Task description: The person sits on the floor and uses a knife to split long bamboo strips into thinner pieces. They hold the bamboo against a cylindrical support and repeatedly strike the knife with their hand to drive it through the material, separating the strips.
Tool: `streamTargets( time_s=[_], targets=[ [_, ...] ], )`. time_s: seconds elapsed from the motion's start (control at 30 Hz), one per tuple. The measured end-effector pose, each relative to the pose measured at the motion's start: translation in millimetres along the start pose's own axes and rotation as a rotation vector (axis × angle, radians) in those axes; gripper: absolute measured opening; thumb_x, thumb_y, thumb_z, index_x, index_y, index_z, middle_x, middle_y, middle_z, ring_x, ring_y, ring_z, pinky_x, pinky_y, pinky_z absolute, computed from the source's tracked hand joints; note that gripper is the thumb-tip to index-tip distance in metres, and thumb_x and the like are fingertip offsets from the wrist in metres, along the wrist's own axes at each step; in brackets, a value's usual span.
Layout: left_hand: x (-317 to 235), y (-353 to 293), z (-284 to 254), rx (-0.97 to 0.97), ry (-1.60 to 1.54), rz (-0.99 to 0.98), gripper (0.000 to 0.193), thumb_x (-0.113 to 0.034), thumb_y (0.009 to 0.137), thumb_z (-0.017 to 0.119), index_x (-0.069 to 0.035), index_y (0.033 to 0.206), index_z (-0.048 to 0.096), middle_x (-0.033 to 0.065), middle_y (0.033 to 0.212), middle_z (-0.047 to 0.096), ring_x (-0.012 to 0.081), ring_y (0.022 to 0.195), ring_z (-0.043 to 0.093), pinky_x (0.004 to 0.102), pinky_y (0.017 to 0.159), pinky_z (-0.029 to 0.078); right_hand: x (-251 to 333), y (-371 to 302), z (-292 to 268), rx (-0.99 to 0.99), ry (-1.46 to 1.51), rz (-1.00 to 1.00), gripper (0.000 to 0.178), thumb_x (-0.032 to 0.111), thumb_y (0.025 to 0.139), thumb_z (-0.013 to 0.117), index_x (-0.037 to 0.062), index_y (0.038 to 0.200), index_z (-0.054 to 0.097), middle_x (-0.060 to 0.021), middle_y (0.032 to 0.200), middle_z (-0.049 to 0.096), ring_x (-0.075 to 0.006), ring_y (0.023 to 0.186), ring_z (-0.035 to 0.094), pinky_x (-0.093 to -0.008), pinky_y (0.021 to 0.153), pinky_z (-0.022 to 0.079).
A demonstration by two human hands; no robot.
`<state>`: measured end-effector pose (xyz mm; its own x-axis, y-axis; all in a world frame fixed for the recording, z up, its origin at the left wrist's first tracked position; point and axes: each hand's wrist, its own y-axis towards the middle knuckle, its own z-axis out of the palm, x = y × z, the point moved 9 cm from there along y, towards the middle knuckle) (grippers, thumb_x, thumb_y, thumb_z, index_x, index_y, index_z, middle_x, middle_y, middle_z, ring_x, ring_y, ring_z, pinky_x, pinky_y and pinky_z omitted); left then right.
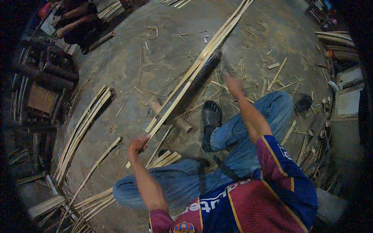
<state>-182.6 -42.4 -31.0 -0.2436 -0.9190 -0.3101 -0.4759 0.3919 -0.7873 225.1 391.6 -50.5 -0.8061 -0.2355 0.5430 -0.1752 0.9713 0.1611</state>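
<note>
My left hand (138,144) is closed on the near end of a long, pale bamboo strip (175,105). The strip slants away to the far right, resting along a dark round log (200,79). Other pale strips (204,54) lie beside it on the same log. Right of the log's far end, my right hand (234,86) is raised and blurred by motion. Its fingers look curled, and a faint dark streak extends beyond them; what it is I cannot make out. A short wooden piece (182,125) sits crosswise under the log's near end.
Bundled bamboo strips (83,130) lie on the floor at left, and more strips (97,202) lie by my left knee. Shavings and offcuts (278,73) litter the right side. Cut bamboo tubes (322,134) stand at far right. Another person (77,19) is at upper left, near wooden frames (46,73).
</note>
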Motion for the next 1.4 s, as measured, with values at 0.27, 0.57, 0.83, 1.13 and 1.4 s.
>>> streamTargets(
  time_s=[0.27,0.57,0.83,1.13,1.4],
  targets=[
    [-96,4,28,-0.221,-0.207,0.451,0.045,-0.044,0.085,0.069,-0.001,0.074,0.064,0.0028,0.056,0.054,0.0104,0.052,0.049,0.0275,0.049,0.037,-18,27,7,0.014,0.088,0.303,0.076,0.068,0.088,0.042,-0.0026,0.093,0.068,-0.0232,0.081,0.066,-0.0403,0.074,0.063,-0.0481,0.072,0.047],
    [-213,36,52,-0.346,-0.214,0.895,0.032,-0.028,0.084,0.068,0.001,0.100,0.067,0.0172,0.088,0.067,0.0280,0.077,0.063,0.0393,0.068,0.047,84,-14,-34,0.207,0.380,0.170,0.061,0.062,0.084,0.059,0.0040,0.067,0.056,-0.0049,0.053,0.051,-0.0177,0.047,0.053,-0.0361,0.047,0.043],
    [-215,17,64,-0.662,0.333,0.634,0.037,-0.038,0.083,0.068,-0.016,0.113,0.069,0.0194,0.095,0.064,0.0377,0.089,0.059,0.0478,0.076,0.048,103,-136,-10,0.569,0.602,0.345,0.046,0.046,0.089,0.062,0.0026,0.074,0.060,-0.0033,0.053,0.051,-0.0145,0.042,0.053,-0.0306,0.039,0.042],
    [-144,52,11,-0.458,0.119,0.431,0.035,-0.042,0.089,0.060,-0.011,0.098,0.072,0.0185,0.095,0.068,0.0379,0.089,0.064,0.0473,0.077,0.049,163,-231,17,0.813,0.491,0.070,0.038,0.033,0.092,0.057,-0.0033,0.104,0.059,-0.0094,0.063,0.058,-0.0180,0.049,0.058,-0.0354,0.046,0.047],
    [-257,20,15,-0.560,0.023,0.726,0.036,-0.037,0.090,0.057,-0.004,0.098,0.069,0.0200,0.094,0.068,0.0385,0.089,0.064,0.0473,0.078,0.049,191,-285,28,0.955,0.643,-0.194,0.038,0.028,0.093,0.053,0.0044,0.122,0.052,-0.0266,0.096,0.064,-0.0436,0.093,0.061,-0.0475,0.085,0.047]
  ],
)
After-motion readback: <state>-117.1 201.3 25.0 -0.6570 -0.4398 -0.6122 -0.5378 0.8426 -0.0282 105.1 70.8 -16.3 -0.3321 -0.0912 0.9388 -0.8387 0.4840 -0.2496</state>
